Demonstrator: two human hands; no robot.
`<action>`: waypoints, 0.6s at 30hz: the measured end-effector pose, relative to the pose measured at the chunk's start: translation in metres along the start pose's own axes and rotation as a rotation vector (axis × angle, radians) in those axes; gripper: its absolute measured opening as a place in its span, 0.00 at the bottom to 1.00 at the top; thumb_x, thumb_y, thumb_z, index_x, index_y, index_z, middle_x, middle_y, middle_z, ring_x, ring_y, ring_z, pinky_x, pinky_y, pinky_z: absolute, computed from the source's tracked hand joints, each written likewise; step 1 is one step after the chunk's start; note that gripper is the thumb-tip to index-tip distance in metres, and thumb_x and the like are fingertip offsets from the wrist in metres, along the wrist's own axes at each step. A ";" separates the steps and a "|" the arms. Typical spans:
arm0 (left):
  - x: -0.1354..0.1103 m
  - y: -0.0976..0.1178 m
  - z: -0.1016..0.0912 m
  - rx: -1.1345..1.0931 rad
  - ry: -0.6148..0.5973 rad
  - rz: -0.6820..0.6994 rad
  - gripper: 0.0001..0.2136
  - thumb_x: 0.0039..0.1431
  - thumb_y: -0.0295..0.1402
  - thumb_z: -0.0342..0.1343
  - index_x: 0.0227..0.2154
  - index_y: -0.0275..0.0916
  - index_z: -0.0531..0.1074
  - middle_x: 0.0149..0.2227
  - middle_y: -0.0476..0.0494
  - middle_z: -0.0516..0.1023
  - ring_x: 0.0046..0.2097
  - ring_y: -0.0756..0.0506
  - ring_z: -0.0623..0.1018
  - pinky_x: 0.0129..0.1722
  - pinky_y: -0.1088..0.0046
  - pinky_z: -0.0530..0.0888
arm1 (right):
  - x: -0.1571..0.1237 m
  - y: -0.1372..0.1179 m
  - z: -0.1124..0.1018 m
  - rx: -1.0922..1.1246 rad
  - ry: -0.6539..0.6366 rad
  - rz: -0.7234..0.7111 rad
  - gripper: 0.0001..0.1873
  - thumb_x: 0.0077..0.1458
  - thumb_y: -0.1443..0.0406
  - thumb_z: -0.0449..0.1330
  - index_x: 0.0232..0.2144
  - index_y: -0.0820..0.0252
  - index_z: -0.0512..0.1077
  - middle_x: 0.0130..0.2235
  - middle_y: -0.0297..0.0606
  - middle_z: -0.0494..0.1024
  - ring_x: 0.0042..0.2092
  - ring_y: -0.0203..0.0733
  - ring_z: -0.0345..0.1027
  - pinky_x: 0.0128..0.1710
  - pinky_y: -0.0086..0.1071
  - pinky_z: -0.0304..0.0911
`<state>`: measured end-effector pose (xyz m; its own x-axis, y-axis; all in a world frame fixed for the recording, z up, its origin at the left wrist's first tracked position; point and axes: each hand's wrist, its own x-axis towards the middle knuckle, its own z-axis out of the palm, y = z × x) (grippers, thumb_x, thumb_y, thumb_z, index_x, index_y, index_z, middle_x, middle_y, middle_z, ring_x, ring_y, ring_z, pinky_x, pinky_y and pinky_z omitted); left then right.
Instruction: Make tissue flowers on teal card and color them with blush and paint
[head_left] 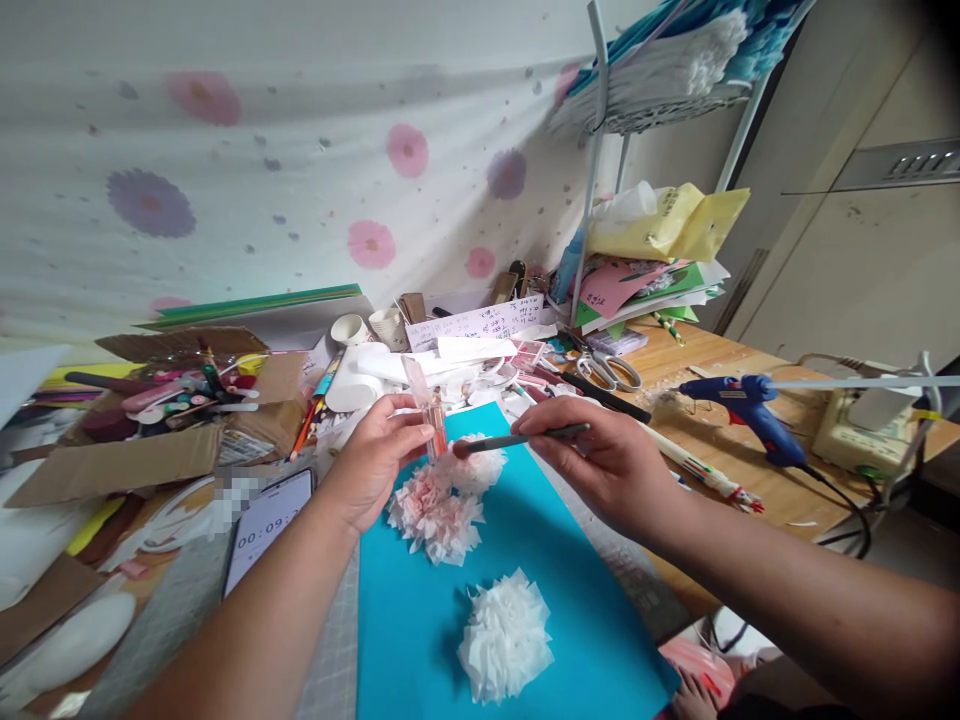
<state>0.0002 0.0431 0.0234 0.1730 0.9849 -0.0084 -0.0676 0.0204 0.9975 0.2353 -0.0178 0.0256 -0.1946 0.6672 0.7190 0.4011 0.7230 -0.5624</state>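
Observation:
In my left hand [382, 455] is a small clear-lidded compact [438, 432] of pink-orange powder, tilted open between thumb and fingers. My right hand [600, 455] pinches the dark handle of a makeup brush [499, 443]. The brush's reddish tip is beside the compact; whether it touches the powder I cannot tell. Below both hands lies a blue sheet [577, 610]. On it rest a pink-tinted tissue paper flower [435, 515], a paler one [484, 468] partly hidden behind the brush, and a white one [506, 640] nearer to me.
A phone [262, 530] showing a timer lies at the left, beside a cardboard box [124, 470] of pens and tools. To the right are a blue glue gun [739, 405], scissors [604, 368] and a power strip [862, 430]. Paper cups [350, 330] and clutter line the back.

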 end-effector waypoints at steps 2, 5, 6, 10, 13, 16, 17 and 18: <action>0.001 0.000 0.000 -0.003 -0.002 0.005 0.20 0.45 0.35 0.68 0.42 0.42 0.68 0.36 0.48 0.79 0.39 0.43 0.78 0.42 0.64 0.70 | 0.000 0.000 0.000 0.004 0.025 0.030 0.05 0.60 0.69 0.57 0.36 0.61 0.73 0.36 0.44 0.81 0.38 0.43 0.76 0.37 0.35 0.71; 0.001 0.000 0.000 -0.009 -0.011 0.007 0.21 0.45 0.35 0.68 0.42 0.42 0.68 0.37 0.47 0.79 0.40 0.42 0.78 0.43 0.64 0.70 | 0.000 0.001 0.001 -0.045 0.024 0.025 0.04 0.59 0.69 0.58 0.35 0.61 0.73 0.35 0.43 0.81 0.36 0.42 0.76 0.35 0.34 0.70; 0.001 0.000 0.000 -0.010 -0.014 0.007 0.21 0.45 0.35 0.68 0.42 0.42 0.68 0.38 0.47 0.79 0.40 0.42 0.78 0.43 0.64 0.70 | 0.000 0.001 0.001 -0.061 0.036 0.024 0.04 0.59 0.69 0.58 0.35 0.61 0.73 0.35 0.43 0.81 0.36 0.42 0.76 0.35 0.34 0.70; -0.001 0.001 0.000 -0.001 -0.019 -0.003 0.20 0.45 0.35 0.68 0.42 0.42 0.68 0.37 0.47 0.79 0.39 0.43 0.78 0.43 0.64 0.70 | 0.000 0.002 0.000 -0.042 0.038 0.044 0.04 0.59 0.68 0.58 0.36 0.61 0.73 0.35 0.43 0.81 0.36 0.41 0.75 0.35 0.33 0.70; -0.002 0.001 0.000 0.005 -0.023 -0.017 0.21 0.45 0.35 0.68 0.42 0.42 0.68 0.38 0.46 0.79 0.41 0.42 0.78 0.44 0.63 0.70 | 0.000 0.002 -0.002 -0.069 0.008 0.045 0.03 0.59 0.69 0.59 0.35 0.62 0.73 0.34 0.42 0.81 0.34 0.40 0.75 0.34 0.32 0.69; -0.003 0.001 0.001 0.007 -0.026 -0.024 0.21 0.45 0.35 0.68 0.42 0.42 0.68 0.38 0.47 0.78 0.40 0.42 0.78 0.44 0.64 0.71 | 0.000 0.001 -0.004 -0.046 0.073 0.084 0.04 0.60 0.67 0.58 0.35 0.62 0.73 0.34 0.43 0.80 0.34 0.40 0.74 0.33 0.32 0.69; -0.003 0.001 0.002 0.007 -0.026 -0.026 0.21 0.45 0.35 0.68 0.42 0.42 0.68 0.38 0.47 0.78 0.40 0.42 0.78 0.43 0.64 0.71 | 0.000 0.001 -0.004 -0.027 0.064 0.086 0.04 0.60 0.67 0.58 0.36 0.62 0.73 0.35 0.43 0.80 0.34 0.40 0.75 0.33 0.32 0.69; -0.003 0.002 0.002 0.008 -0.026 -0.026 0.21 0.45 0.35 0.68 0.42 0.42 0.68 0.38 0.47 0.78 0.40 0.43 0.78 0.43 0.64 0.71 | 0.000 0.000 -0.004 -0.018 0.039 0.076 0.04 0.60 0.67 0.58 0.36 0.61 0.73 0.34 0.42 0.80 0.34 0.40 0.75 0.33 0.32 0.69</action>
<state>0.0018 0.0402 0.0252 0.2004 0.9792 -0.0330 -0.0544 0.0447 0.9975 0.2393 -0.0182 0.0274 -0.1283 0.7124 0.6900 0.4299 0.6669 -0.6086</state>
